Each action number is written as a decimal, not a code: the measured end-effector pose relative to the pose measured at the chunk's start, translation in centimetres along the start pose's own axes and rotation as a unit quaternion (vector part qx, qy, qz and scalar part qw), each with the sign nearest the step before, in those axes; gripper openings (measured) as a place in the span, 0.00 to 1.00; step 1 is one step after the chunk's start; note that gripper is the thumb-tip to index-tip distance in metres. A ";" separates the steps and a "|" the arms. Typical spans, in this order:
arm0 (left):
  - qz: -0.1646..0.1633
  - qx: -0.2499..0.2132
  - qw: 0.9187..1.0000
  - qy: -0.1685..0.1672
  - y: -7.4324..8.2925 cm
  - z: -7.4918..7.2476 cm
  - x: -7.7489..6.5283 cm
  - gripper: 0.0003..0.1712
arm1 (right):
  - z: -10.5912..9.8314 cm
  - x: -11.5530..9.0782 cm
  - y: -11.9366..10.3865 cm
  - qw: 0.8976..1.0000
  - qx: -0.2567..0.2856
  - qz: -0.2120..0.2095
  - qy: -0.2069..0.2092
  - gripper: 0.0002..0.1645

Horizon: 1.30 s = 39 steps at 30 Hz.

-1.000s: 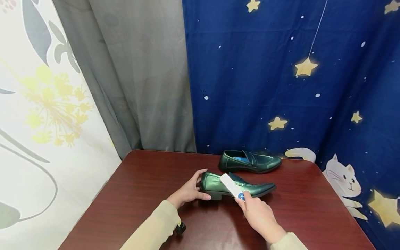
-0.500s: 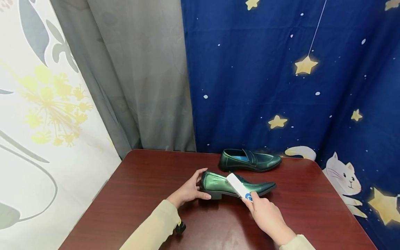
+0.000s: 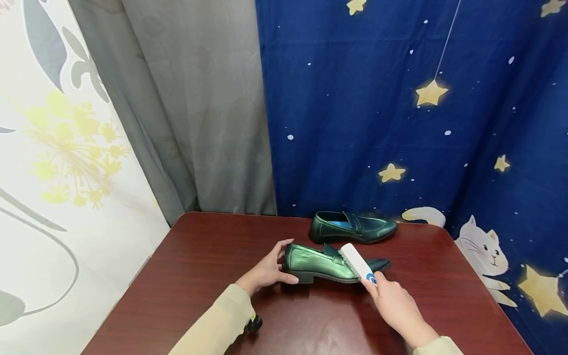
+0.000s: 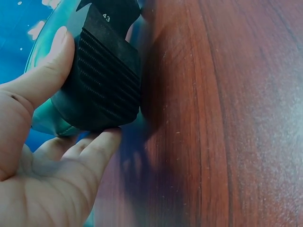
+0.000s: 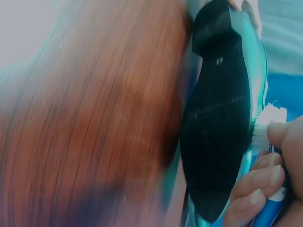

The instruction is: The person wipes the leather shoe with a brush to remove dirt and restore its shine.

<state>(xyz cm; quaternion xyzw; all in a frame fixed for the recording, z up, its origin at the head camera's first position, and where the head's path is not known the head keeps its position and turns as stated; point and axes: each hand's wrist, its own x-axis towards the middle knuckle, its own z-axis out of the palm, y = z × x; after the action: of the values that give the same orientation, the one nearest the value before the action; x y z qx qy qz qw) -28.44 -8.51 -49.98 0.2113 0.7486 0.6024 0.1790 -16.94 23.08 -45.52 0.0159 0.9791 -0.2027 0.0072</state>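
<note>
Gripping a white brush (image 3: 357,261) in my curled right hand (image 3: 394,301), I am pressing its bristles against the near side of a green shoe (image 3: 316,261). My left hand (image 3: 268,270) is pinching that shoe's heel end between thumb and fingers, at the middle of the glossy reddish-brown table (image 3: 213,246). A second shoe (image 3: 372,230) is resting near the back edge. Beyond, a grey curtain (image 3: 213,123) and a blue star-printed curtain (image 3: 337,98) are hanging, while a white flower-printed backdrop (image 3: 31,266) is filling the left side.
</note>
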 end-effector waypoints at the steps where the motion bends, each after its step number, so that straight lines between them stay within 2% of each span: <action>1: 0.001 0.005 1.000 0.001 0.0 0.0 0.0 0.60 | -0.1 0.0 0.4 1.000 0.001 0.001 0.000 0.31; 12: 0.010 0.022 1.000 0.006 -0.1 0.1 -0.1 0.59 | -1.1 0.0 2.8 1.000 -0.001 0.004 0.000 0.33; 22: 0.012 0.036 0.999 0.013 -0.1 0.2 -0.4 0.61 | -1.5 0.0 4.7 1.000 -0.012 0.016 0.010 0.28; 27: 0.013 0.036 0.999 0.017 0.0 0.3 -0.5 0.61 | -1.7 0.1 5.0 1.000 -0.015 0.020 0.012 0.33; 32: 0.012 0.054 0.998 0.026 0.0 0.5 -0.7 0.60 | -1.7 0.4 5.7 0.999 -0.012 0.037 -0.006 0.34; 39: 0.031 0.077 0.996 0.032 -0.3 0.7 -0.8 0.60 | -1.8 0.5 6.8 0.999 -0.013 0.045 0.005 0.42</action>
<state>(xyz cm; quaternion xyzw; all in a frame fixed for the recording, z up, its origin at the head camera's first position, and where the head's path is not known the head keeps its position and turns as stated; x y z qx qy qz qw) -27.47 -8.42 -50.38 0.2282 0.7913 0.5546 0.1193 -17.19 29.99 -46.58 0.0605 0.9799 -0.1895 0.0117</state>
